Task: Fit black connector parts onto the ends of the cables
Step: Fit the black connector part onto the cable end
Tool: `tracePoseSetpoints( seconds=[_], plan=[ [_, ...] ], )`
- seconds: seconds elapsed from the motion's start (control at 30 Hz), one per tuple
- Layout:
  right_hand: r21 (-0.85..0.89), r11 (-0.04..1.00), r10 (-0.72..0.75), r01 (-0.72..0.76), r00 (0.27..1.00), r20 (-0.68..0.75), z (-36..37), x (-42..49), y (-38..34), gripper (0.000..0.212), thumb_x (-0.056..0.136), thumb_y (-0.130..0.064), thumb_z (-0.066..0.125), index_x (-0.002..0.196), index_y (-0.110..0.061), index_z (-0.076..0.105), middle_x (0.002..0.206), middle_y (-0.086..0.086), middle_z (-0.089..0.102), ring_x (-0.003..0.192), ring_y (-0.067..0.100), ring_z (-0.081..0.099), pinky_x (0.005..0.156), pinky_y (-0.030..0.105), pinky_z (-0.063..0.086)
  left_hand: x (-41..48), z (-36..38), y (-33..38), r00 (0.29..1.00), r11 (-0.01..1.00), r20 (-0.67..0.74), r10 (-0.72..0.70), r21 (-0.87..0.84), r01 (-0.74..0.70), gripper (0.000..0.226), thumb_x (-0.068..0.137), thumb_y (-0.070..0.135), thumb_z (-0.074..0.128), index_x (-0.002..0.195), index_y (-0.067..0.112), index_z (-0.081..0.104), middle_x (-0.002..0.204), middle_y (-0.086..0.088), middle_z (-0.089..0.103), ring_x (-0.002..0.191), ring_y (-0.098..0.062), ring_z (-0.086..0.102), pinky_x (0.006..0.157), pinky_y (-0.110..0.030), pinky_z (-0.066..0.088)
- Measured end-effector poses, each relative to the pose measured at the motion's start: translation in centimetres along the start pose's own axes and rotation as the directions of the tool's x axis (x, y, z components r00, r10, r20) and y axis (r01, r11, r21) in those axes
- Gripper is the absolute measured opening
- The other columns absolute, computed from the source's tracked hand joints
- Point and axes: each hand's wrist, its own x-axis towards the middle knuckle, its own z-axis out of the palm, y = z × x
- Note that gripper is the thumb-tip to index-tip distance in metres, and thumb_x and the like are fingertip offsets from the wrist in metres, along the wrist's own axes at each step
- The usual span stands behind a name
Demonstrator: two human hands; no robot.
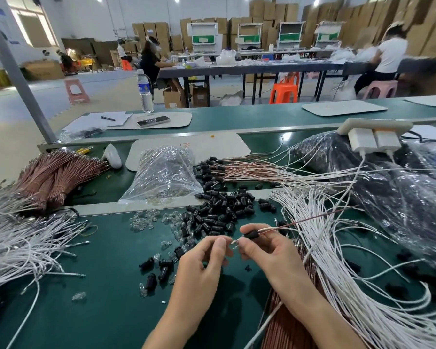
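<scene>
A clear plastic bag (163, 172) lies at 12 o'clock from the hands. It holds thin wires, with small glassy pieces at the bottom. At 2 o'clock a much bigger plastic bag (393, 195) bulges with dark contents that cannot be made out. A water bottle (145, 90) stands far off at 11 o'clock. Brown cardboard boxes (269, 11) are stacked along the back wall.

The right hand (264, 249) has its fingers curled and grips a black connector (252, 234) between thumb and forefinger. A cable (312, 219), red-brown with a white strand beside it, runs out of the connector toward 2 o'clock. The left hand (204, 258) is just beside the right at 9 o'clock. Its fingers are bent and its thumb and forefinger pinch the cable's shiny tip where it pokes out of the connector. Whether that tip is metal or clear plastic cannot be told.

Loose black connectors (219, 212) are heaped at 12 o'clock, just beyond the hands, on the green table (106, 311), with small clear pieces (144, 220) scattered at 11 o'clock. White cables (342, 260) fan out at 3 o'clock. Cables with black ends fitted (237, 170) lie further off at 12 o'clock.

The bottle's blue label is too blurred to read. The orange marks on the white mat (212, 147) cannot be read either.
</scene>
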Motion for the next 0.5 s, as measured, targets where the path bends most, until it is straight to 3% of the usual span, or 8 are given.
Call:
tracePoseSetpoints(
  seconds=[0.1,0.2,0.3,0.5],
  plan=[
    [0.035,0.999,-0.005,0.005,1.000,-0.004,-0.18,-0.04,-0.05,0.023,0.091,-0.012,0.073,0.095,-0.035,0.074,0.085,0.003,0.076,0.078,0.013,0.072,0.075,0.017,0.054,-0.07,0.00,0.15,1.000,1.000,0.019,0.008,0.023,-0.008,0.017,0.094,0.047,0.055,0.097,0.043,0.071,0.085,0.010,0.073,0.080,-0.012,0.067,0.071,-0.024,0.053],
    [0.047,0.999,-0.019,0.019,1.000,-0.001,-0.33,-0.09,-0.15,0.024,0.092,-0.009,0.071,0.093,-0.033,0.073,0.082,0.001,0.075,0.076,0.011,0.070,0.075,0.017,0.053,-0.10,0.05,0.20,0.999,0.998,0.048,0.025,0.055,-0.028,0.010,0.097,0.028,0.066,0.095,0.035,0.072,0.085,0.015,0.073,0.079,-0.004,0.067,0.069,-0.011,0.047],
    [0.036,0.999,-0.020,0.019,1.000,0.022,-0.36,-0.12,-0.18,0.024,0.093,-0.008,0.071,0.091,-0.032,0.071,0.080,0.001,0.074,0.076,0.010,0.069,0.075,0.017,0.053,-0.08,0.10,0.35,0.997,0.998,0.076,0.026,0.063,-0.031,0.014,0.097,0.018,0.068,0.094,0.031,0.072,0.082,0.018,0.072,0.074,0.003,0.064,0.069,-0.008,0.044],
    [0.017,1.000,-0.012,0.012,1.000,0.028,-0.43,-0.07,-0.01,0.022,0.092,-0.010,0.072,0.088,-0.032,0.071,0.080,-0.002,0.074,0.077,0.010,0.070,0.076,0.017,0.053,-0.05,0.14,0.22,0.998,0.995,0.060,0.036,0.091,-0.041,0.015,0.098,0.026,0.064,0.087,0.032,0.069,0.077,0.013,0.069,0.070,-0.002,0.061,0.066,-0.011,0.044]
  ],
)
